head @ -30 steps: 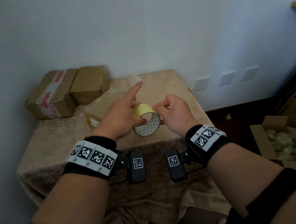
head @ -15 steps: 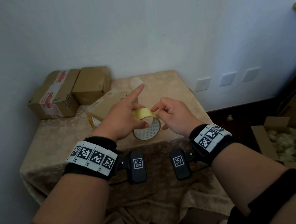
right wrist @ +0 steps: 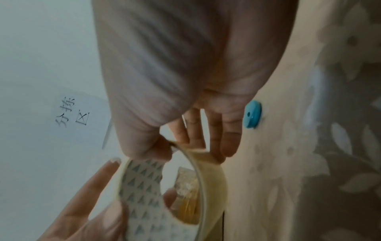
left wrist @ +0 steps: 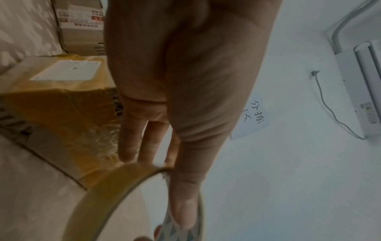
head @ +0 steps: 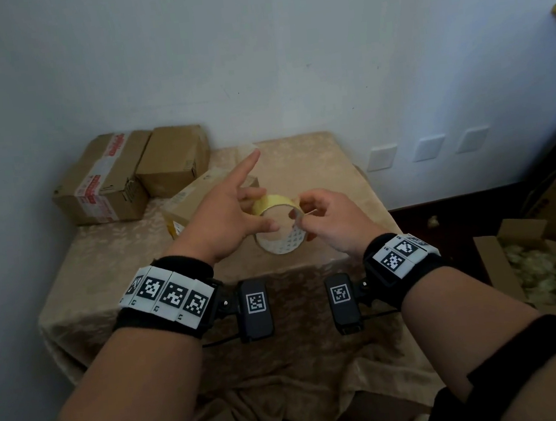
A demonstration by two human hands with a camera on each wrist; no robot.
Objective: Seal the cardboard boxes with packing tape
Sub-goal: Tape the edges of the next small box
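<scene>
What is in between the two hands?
The roll of packing tape. In the head view the left hand grips one side and the right hand pinches the other edge.

A plain room used as a parcel-sorting corner, likely in a home or small depot. A small table [head: 315, 158] draped in beige floral cloth stands against white walls. Taped cardboard boxes [head: 105, 183] sit at ten o'clock; an open carton of packing filler [head: 529, 266] lies on the floor at three o'clock. A handwritten paper sign [right wrist: 72, 114] hangs on the wall, near a wall-mounted air conditioner [left wrist: 362, 91].
</scene>
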